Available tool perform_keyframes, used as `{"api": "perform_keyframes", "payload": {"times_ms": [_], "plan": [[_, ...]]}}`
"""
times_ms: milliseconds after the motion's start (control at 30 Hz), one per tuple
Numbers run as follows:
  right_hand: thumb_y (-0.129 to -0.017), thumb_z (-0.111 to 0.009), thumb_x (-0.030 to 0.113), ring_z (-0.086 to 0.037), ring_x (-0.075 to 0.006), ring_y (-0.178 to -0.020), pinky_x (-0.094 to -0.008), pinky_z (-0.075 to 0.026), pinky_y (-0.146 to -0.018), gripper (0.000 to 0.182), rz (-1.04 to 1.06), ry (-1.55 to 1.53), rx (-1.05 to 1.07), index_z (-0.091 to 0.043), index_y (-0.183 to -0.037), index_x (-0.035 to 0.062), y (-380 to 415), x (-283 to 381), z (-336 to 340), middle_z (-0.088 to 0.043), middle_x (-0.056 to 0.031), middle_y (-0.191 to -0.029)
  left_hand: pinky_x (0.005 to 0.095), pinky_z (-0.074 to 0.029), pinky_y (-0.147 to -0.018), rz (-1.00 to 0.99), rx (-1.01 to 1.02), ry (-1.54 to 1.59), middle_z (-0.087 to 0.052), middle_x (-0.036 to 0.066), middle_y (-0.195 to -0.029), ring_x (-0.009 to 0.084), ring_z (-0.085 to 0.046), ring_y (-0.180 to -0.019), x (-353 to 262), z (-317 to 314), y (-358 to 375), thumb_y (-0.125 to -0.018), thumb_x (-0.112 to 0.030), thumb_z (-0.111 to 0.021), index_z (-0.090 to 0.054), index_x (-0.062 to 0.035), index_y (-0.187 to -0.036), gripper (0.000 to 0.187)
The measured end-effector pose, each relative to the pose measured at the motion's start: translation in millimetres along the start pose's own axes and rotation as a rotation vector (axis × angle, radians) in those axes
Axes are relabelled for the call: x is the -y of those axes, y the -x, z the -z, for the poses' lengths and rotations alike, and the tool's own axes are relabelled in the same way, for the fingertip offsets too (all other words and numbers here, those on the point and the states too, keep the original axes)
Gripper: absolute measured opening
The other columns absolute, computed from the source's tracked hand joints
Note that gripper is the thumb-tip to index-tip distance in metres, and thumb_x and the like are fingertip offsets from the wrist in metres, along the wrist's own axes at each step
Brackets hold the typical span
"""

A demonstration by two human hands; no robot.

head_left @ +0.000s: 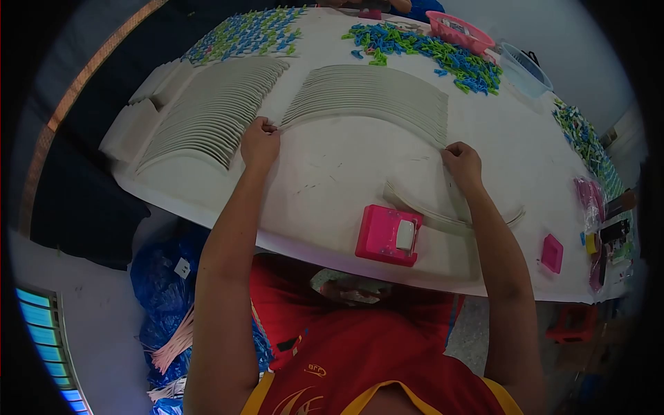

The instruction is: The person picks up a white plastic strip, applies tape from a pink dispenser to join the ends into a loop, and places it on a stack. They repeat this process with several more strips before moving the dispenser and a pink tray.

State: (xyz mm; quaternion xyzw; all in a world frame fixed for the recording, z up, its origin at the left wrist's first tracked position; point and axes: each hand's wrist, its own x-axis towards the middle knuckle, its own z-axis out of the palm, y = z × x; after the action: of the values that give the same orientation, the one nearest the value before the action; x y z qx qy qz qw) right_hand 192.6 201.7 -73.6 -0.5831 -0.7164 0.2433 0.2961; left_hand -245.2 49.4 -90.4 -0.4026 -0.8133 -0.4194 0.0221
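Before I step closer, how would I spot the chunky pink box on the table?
Find the big white table and follow its near edge to just above the red shirt. Close to that edge, left of the right forearm, sits the bright pink box. Unlike the smaller pink tray farther right, it has a white piece set in it.

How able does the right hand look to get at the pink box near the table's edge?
Probably yes: nothing covers the pink box, apparently within reach, though the right hand touches the strip row and curved strips lie beside it.
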Motion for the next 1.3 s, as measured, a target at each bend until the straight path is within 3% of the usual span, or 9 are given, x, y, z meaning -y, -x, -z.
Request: {"api": "perform_keyframes", "payload": {"times_ms": [433,467,533,667,733,833,1167,1233,1300], "plan": [[-0.083,-0.070,0.024,-0.072,-0.0292,-0.085,-0.0383,-0.056,-0.080,0.025,0.006,0.014,-0.035,-0.076,-0.096,0.0036,0,-3,-2,-0.075,-0.0140,-0.091,0.0368,-0.055,-0.082,-0.029,-0.003,-0.007,-0.076,0.007,-0.097,0.0250,-0.073,-0.092,6,-4,-1,-0.083,-0.016,-0.071,-0.069,-0.0038,-0.114,0.033],[-0.083,-0.070,0.024,-0.072,-0.0292,-0.085,-0.0383,-0.056,-0.080,0.025,-0.003,0.016,-0.044,-0.076,-0.096,0.0036,-2,-5,-2,-0.075,-0.0140,-0.091,0.0361,-0.055,-0.082,-0.034,-0.006,-0.023,-0.076,0.007,-0.098,0.0246,-0.073,-0.093,8,-5,-2,-0.083,-0.016,-0.071,-0.068,-0.0028,-0.115,0.035],[-0.085,-0.071,0.023,-0.070,-0.0215,-0.079,-0.0339,-0.054,-0.077,0.026,0.011,0.028,-0.037,-0.075,-0.099,0.0022,-4,-8,-5,-0.075,-0.0109,-0.088,0.0358,-0.055,-0.083,-0.039,0.003,-0.020,-0.076,0.007,-0.099,0.0245,-0.073,-0.093,8,-4,-3,-0.083,-0.016,-0.071,-0.068,-0.0025,-0.116,0.035],[-0.085,-0.070,0.023,-0.070,-0.0222,-0.079,-0.0341,-0.054,-0.077,0.025,0.006,0.013,-0.049,-0.075,-0.098,0.0026,-3,-9,-5,-0.075,-0.0110,-0.088,0.0353,-0.054,-0.085,-0.033,0.008,0.002,-0.076,0.008,-0.102,0.0240,-0.072,-0.094,9,-4,-3,-0.083,-0.015,-0.070,-0.068,-0.0020,-0.116,0.036],[-0.082,-0.071,0.023,-0.071,-0.0300,-0.084,-0.0395,-0.056,-0.080,0.023,0.027,0.008,-0.061,-0.076,-0.094,0.0041,-3,-10,-6,-0.074,-0.0139,-0.089,0.0353,-0.055,-0.084,-0.039,0.006,0.003,-0.076,0.008,-0.101,0.0239,-0.072,-0.094,12,-6,-4,-0.083,-0.015,-0.070,-0.068,-0.0018,-0.116,0.036],[-0.082,-0.071,0.023,-0.070,-0.0303,-0.085,-0.0395,-0.055,-0.080,0.022,0.031,0.021,-0.079,-0.077,-0.093,0.0041,-1,-8,-6,-0.074,-0.0141,-0.090,0.0351,-0.055,-0.084,-0.040,0.011,-0.010,-0.076,0.008,-0.101,0.0236,-0.072,-0.093,8,-3,-3,-0.083,-0.014,-0.069,-0.068,-0.0017,-0.116,0.035],[-0.082,-0.072,0.023,-0.070,-0.0299,-0.087,-0.0393,-0.055,-0.082,0.023,0.036,-0.004,-0.081,-0.077,-0.093,0.0042,-1,-10,-5,-0.074,-0.0143,-0.092,0.0355,-0.055,-0.083,-0.028,0.017,0.006,-0.076,0.008,-0.099,0.0233,-0.073,-0.090,12,-6,-4,-0.084,-0.013,-0.069,-0.067,-0.0017,-0.115,0.033],[-0.084,-0.073,0.023,-0.072,-0.0237,-0.083,-0.0342,-0.055,-0.080,0.026,0.054,0.029,-0.074,-0.076,-0.097,0.0016,-2,-12,-4,-0.076,-0.0126,-0.091,0.0356,-0.055,-0.083,-0.034,0.014,0.006,-0.076,0.008,-0.099,0.0233,-0.073,-0.090,17,-8,-6,-0.084,-0.014,-0.069,-0.067,-0.0017,-0.115,0.034],[-0.084,-0.073,0.024,-0.071,-0.0228,-0.082,-0.0335,-0.055,-0.080,0.026,0.056,0.022,-0.063,-0.076,-0.099,0.0016,-2,-14,-2,-0.076,-0.0122,-0.091,0.0357,-0.055,-0.083,-0.038,0.011,0.007,-0.076,0.008,-0.099,0.0234,-0.073,-0.090,18,-9,-6,-0.084,-0.014,-0.069,-0.067,-0.0018,-0.116,0.034]]}}
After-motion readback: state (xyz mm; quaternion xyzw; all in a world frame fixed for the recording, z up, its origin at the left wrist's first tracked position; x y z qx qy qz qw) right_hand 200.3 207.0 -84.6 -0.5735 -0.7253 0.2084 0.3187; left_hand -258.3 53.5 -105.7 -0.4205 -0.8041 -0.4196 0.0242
